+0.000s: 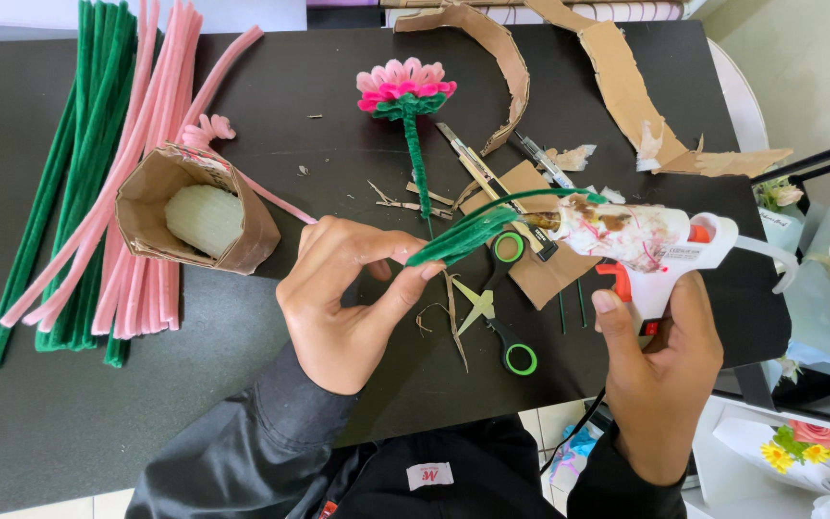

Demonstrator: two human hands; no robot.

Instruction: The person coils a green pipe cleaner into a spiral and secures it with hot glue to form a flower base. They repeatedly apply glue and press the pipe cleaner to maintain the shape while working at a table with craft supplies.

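Glue gun meets green leaf above the middle of the worktop (271,58).

Your left hand (348,293) pinches a folded green pipe-cleaner leaf (463,235); your right hand (660,370) is clenched on the white glue gun (650,240), its nozzle touching the leaf. Bare worktop lies at 7 o'clock; its near edge runs just under your wrists. At 12 o'clock lies a pink flower (403,85), at 9 o'clock a cardboard cup (194,207), with scissors (501,308) just below the leaf.
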